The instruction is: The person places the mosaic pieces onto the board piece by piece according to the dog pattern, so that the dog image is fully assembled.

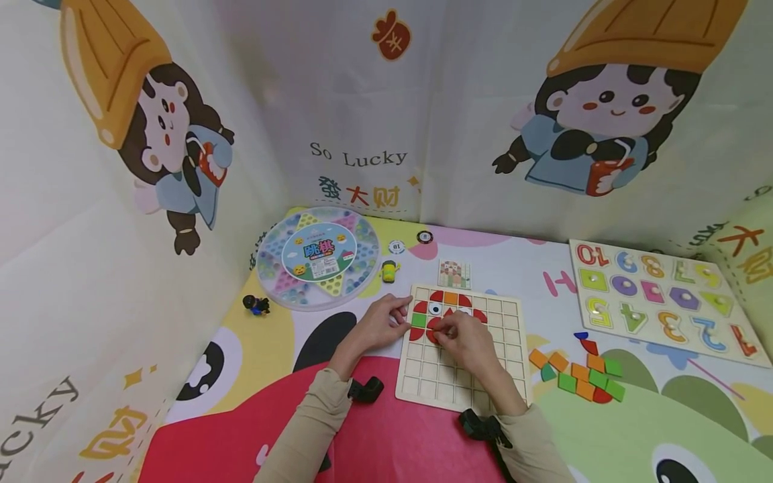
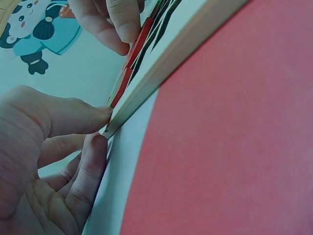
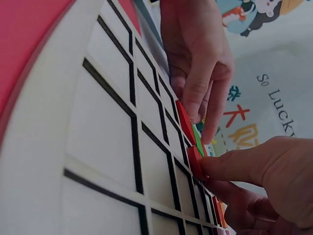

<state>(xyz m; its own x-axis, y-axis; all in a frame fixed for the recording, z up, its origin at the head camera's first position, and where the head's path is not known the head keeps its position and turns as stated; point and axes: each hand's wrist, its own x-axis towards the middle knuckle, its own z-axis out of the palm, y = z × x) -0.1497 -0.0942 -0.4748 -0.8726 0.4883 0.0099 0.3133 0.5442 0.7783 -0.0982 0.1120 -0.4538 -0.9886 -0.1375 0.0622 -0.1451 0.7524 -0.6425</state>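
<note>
Hands meet over a wooden grid board (image 1: 464, 349) laid flat on a cartoon-printed play mat (image 1: 241, 429), where a pattern of red, green and orange tiles fills the board's far-left squares. The right hand (image 1: 468, 342) has its fingertips (image 3: 215, 169) curled onto a red tile (image 3: 194, 160), pinching it at the edge as it sits partly in a square among the others. The left hand (image 1: 377, 327) rests at the board's left edge; its thumb and forefinger (image 2: 93, 147) are bent against the rim, steadying the board while holding nothing else.

The tile looks thin, stiff and light, probably painted wood, with a smooth face that could slip under a flat fingertip. Its best purchase seems to be the raised edge, nipped between thumb and forefinger, since the squares appear to leave little room at the sides. The board itself reads as rigid and light enough to skid on the mat, which would explain the bracing hand.

Loose spare tiles (image 1: 580, 379) in orange, green and red lie on the mat just right of the board. A small pattern card (image 1: 454, 274) sits beyond the board's far edge. A round Chinese checkers set (image 1: 318, 258) lies to the far left, and a number puzzle board (image 1: 661, 298) to the far right.
</note>
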